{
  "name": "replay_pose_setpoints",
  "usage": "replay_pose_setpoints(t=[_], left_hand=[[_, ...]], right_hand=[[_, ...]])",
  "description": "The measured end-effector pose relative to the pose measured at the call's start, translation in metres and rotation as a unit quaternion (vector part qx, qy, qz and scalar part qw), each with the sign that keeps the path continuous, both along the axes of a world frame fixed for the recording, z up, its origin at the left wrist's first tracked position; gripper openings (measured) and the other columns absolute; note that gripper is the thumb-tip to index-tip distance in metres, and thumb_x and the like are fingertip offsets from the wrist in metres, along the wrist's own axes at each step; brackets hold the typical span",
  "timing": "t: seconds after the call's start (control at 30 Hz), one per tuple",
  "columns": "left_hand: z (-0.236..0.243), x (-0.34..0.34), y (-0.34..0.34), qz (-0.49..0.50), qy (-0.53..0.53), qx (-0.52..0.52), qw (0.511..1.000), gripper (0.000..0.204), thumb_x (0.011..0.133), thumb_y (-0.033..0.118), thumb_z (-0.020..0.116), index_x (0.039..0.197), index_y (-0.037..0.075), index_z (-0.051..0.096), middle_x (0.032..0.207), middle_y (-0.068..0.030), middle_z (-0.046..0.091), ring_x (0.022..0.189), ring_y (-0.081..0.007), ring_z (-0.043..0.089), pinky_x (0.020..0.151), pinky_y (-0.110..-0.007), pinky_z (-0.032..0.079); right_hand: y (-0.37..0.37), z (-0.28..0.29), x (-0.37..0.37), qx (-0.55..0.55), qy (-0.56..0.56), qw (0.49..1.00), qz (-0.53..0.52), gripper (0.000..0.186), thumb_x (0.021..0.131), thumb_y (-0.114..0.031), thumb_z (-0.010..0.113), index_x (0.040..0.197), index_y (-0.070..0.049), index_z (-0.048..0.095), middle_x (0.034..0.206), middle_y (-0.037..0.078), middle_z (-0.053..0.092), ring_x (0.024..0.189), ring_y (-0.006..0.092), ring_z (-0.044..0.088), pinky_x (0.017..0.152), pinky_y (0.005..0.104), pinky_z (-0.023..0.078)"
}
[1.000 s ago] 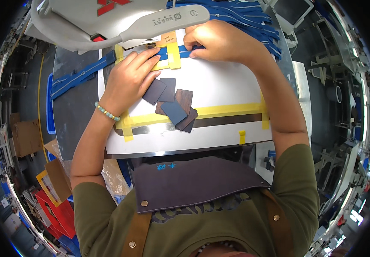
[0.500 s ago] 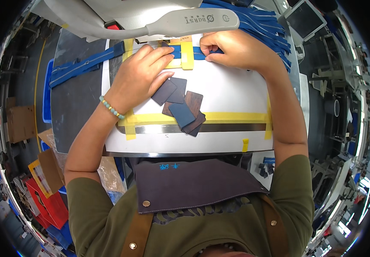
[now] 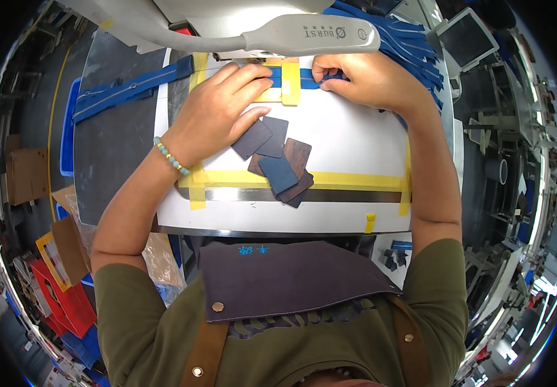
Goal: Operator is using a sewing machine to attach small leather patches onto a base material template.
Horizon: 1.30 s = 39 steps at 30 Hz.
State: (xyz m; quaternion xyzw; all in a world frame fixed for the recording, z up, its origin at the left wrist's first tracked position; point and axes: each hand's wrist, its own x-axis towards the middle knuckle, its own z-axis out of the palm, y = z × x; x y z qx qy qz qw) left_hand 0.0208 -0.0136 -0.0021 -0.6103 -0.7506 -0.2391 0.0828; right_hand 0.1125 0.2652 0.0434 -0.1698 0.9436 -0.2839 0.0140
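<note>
A blue zipper strip (image 3: pixel 305 79) runs through a yellow guide (image 3: pixel 291 84) on the white work surface (image 3: pixel 349 142), beneath the front of a sewing machine (image 3: pixel 240 9). My left hand (image 3: pixel 223 109) lies palm down with its fingers stretched out, the fingertips by the strip just left of the guide. To the right of the guide, my right hand (image 3: pixel 365 77) is closed, thumb and fingers pinching the strip. Several small dark square patches (image 3: pixel 277 173), blue, brown and grey, overlap in a loose pile below the left hand's thumb.
A light grey machine arm (image 3: pixel 311 33) hangs over the work, close above both hands. More blue zippers lie at the left (image 3: pixel 133 89) and in a bundle at the back right (image 3: pixel 398 39). Yellow tape (image 3: pixel 349 182) borders the surface. A small screen (image 3: pixel 467 40) stands far right.
The whole view has shifted slightly, with the work surface appearing a little further right. Both hands keep nearly the same places relative to the guide and the strip.
</note>
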Motion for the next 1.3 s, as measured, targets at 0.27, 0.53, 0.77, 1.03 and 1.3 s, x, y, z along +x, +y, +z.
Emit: replay_pose_setpoints(t=[0.27, 0.53, 0.77, 1.03, 1.3], left_hand=[[0.0, -0.002, -0.003, 0.002, 0.047, -0.008, 0.999, 0.035, 0.094, 0.023, 0.076, 0.121, 0.001, 0.074, 0.127, -0.0062, 0.072, 0.107, -0.0243, 0.065, 0.091, -0.035, 0.058], [-0.001, 0.001, -0.002, 0.0, 0.084, -0.018, 0.996, 0.037, 0.092, 0.021, 0.078, 0.12, -0.001, 0.074, 0.128, -0.0072, 0.072, 0.106, -0.0239, 0.064, 0.089, -0.036, 0.059], [-0.001, 0.0, 0.0, -0.006, 0.052, 0.027, 0.998, 0.034, 0.091, 0.02, 0.078, 0.117, -0.002, 0.073, 0.125, -0.0079, 0.07, 0.103, -0.0245, 0.066, 0.088, -0.035, 0.059], [0.005, -0.007, -0.024, 0.048, 0.013, 0.053, 0.997, 0.034, 0.086, 0.006, 0.081, 0.118, -0.002, 0.073, 0.121, -0.0115, 0.074, 0.104, -0.0303, 0.072, 0.09, -0.038, 0.059], [0.004, -0.003, -0.022, 0.025, -0.012, 0.024, 0.999, 0.045, 0.087, 0.011, 0.081, 0.129, -0.002, 0.073, 0.136, -0.0125, 0.072, 0.121, -0.033, 0.062, 0.105, -0.042, 0.053]], right_hand=[[0.0, 0.005, -0.005, 0.011, -0.067, 0.998, 0.006, 0.012, 0.084, -0.006, 0.072, 0.091, 0.002, 0.065, 0.085, 0.015, 0.067, 0.076, 0.0258, 0.063, 0.072, 0.0374, 0.05], [-0.008, 0.0, 0.0, -0.035, 0.063, 0.997, 0.004, 0.024, 0.088, -0.01, 0.077, 0.11, -0.002, 0.075, 0.107, 0.012, 0.077, 0.101, 0.0293, 0.073, 0.091, 0.0369, 0.057], [-0.028, -0.007, -0.001, -0.009, 0.057, 0.998, 0.027, 0.023, 0.089, -0.008, 0.074, 0.111, -0.003, 0.077, 0.113, 0.012, 0.077, 0.107, 0.0322, 0.071, 0.095, 0.0404, 0.056], [-0.032, -0.046, 0.012, -0.011, 0.239, 0.97, 0.036, 0.025, 0.089, -0.006, 0.074, 0.114, -0.004, 0.075, 0.122, 0.007, 0.074, 0.117, 0.0284, 0.067, 0.099, 0.0413, 0.055], [-0.031, -0.05, 0.008, 0.024, 0.232, 0.971, 0.058, 0.041, 0.085, -0.004, 0.073, 0.127, -0.007, 0.074, 0.135, 0.005, 0.072, 0.127, 0.0274, 0.063, 0.108, 0.0451, 0.05]])
